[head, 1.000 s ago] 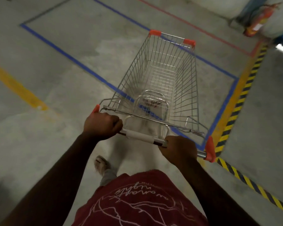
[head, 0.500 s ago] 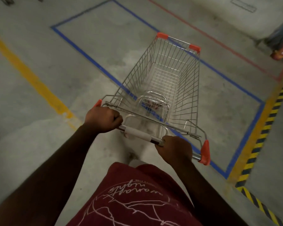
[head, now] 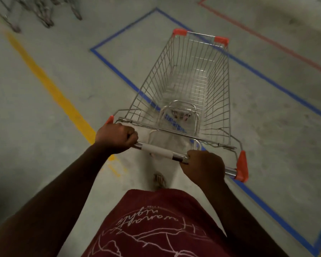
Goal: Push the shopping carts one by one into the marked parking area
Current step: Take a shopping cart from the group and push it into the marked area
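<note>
Silver bar of the handle [head: 157, 149] is gripped by both hands, the left hand [head: 116, 136] and the right hand [head: 204, 167] curled tight round it, and the shopping cart [head: 185, 89] stands across the blue line [head: 119, 71] on the floor [head: 44, 127].

Left hand [head: 116, 138] and right hand [head: 205, 166] grip the shopping cart [head: 185, 89] handle, its basket straddling the blue line [head: 117, 70].

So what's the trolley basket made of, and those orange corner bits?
The trolley basket looks like shiny metal wire: thin silvery rods crossing in a grid. The orange corner bits look like plastic, smooth and matte, though that can't be told for sure.
</note>
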Motion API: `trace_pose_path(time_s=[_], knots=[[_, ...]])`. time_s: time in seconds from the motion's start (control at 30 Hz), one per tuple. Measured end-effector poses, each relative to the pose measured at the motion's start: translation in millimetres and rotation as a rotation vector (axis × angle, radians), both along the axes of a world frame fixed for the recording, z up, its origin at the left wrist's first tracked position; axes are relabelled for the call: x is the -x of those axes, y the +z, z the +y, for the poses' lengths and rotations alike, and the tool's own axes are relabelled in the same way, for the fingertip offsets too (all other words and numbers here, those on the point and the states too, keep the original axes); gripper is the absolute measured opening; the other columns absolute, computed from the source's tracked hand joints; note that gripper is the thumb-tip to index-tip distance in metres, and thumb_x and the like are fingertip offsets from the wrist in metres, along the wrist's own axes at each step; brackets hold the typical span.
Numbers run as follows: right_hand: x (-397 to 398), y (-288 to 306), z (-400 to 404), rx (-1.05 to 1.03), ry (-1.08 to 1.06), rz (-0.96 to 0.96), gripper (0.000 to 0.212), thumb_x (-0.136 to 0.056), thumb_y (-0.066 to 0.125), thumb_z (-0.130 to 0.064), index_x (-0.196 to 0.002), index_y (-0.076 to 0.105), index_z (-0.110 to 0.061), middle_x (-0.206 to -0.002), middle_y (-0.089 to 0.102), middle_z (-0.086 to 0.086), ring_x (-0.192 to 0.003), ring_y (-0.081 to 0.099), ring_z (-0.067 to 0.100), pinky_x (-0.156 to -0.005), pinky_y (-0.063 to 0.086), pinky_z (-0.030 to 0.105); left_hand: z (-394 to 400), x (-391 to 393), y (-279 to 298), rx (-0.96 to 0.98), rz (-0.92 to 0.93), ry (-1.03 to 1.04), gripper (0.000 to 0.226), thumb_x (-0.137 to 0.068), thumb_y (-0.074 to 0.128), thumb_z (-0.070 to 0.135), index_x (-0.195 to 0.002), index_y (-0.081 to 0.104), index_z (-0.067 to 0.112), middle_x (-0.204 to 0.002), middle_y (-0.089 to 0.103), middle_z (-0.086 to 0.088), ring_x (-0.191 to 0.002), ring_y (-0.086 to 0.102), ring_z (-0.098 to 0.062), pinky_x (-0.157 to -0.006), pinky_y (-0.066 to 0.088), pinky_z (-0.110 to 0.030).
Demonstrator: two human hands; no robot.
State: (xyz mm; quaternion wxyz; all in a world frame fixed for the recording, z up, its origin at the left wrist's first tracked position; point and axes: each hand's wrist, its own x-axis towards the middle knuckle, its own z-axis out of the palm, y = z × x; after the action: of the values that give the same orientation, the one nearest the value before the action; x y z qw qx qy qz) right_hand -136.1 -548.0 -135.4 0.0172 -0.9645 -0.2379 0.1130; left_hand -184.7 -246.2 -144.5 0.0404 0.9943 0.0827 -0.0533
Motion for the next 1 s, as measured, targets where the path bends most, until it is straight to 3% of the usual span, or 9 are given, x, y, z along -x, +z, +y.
trace_pose_path(time_s=[0.07,0.13,0.4,0.5,0.63,0.8,1.0], knots=[[-25,0,40,-0.021,0.023,-0.008,0.036,-0.093,0.058,-0.057,-0.086,0.069,-0.023,-0.065,0.06,-0.005,-0.055,0.057,0.019,-0.05,0.025,0.026,43,-24,0,-0.005,0.01,0.002,0.056,-0.082,0.021,0.059,-0.077,0.067,0.027,-0.074,0.072,-0.004,-0.083,0.071,-0.03,-0.116,0.027,-0.047],[-45,-1,80,-0.054,0.033,0.001,0.036,-0.093,0.056,-0.056,-0.088,0.068,-0.023,-0.072,0.067,-0.002,-0.064,0.066,0.022,-0.055,0.031,0.029,85,-46,2,-0.015,0.028,-0.012,0.053,-0.079,0.019,0.06,-0.074,0.061,0.029,-0.076,0.072,-0.003,-0.084,0.071,-0.029,-0.112,0.029,-0.047],[-106,-11,247,-0.077,0.0,-0.035,0.029,-0.09,0.061,-0.05,-0.08,0.065,-0.024,-0.063,0.061,-0.003,-0.051,0.05,0.017,-0.051,0.025,0.027,256,-135,-2,0.032,-0.107,-0.078,0.05,-0.086,0.03,0.051,-0.067,0.064,0.019,-0.066,0.067,-0.011,-0.073,0.07,-0.035,-0.107,0.04,-0.054],[-130,-10,310,-0.025,-0.06,-0.048,0.031,-0.089,0.062,-0.052,-0.082,0.068,-0.023,-0.065,0.064,-0.003,-0.054,0.058,0.02,-0.052,0.035,0.027,314,-168,-1,0.031,-0.154,-0.14,0.046,-0.086,0.033,0.049,-0.062,0.06,0.02,-0.063,0.065,-0.01,-0.068,0.069,-0.034,-0.104,0.042,-0.052],[-163,1,386,0.058,-0.181,0.032,0.032,-0.091,0.055,-0.052,-0.093,0.07,-0.023,-0.077,0.069,-0.002,-0.071,0.068,0.024,-0.064,0.053,0.033,389,-216,0,0.007,-0.034,-0.209,0.055,-0.084,0.025,0.055,-0.076,0.068,0.023,-0.071,0.07,-0.007,-0.076,0.071,-0.031,-0.113,0.033,-0.05],[-203,7,480,0.079,-0.237,0.018,0.032,-0.092,0.055,-0.05,-0.099,0.072,-0.024,-0.084,0.072,0.002,-0.078,0.07,0.028,-0.063,0.042,0.032,480,-268,-2,0.018,-0.108,-0.246,0.045,-0.085,0.038,0.048,-0.066,0.067,0.019,-0.059,0.065,-0.01,-0.063,0.069,-0.032,-0.109,0.041,-0.055],[-277,3,587,0.009,-0.267,0.01,0.034,-0.093,0.05,-0.051,-0.104,0.071,-0.026,-0.086,0.072,0.0,-0.077,0.07,0.027,-0.063,0.039,0.031,582,-364,13,0.044,-0.005,-0.271,0.033,-0.084,0.044,0.043,-0.065,0.061,0.023,-0.074,0.07,-0.013,-0.078,0.07,-0.036,-0.11,0.037,-0.055]])
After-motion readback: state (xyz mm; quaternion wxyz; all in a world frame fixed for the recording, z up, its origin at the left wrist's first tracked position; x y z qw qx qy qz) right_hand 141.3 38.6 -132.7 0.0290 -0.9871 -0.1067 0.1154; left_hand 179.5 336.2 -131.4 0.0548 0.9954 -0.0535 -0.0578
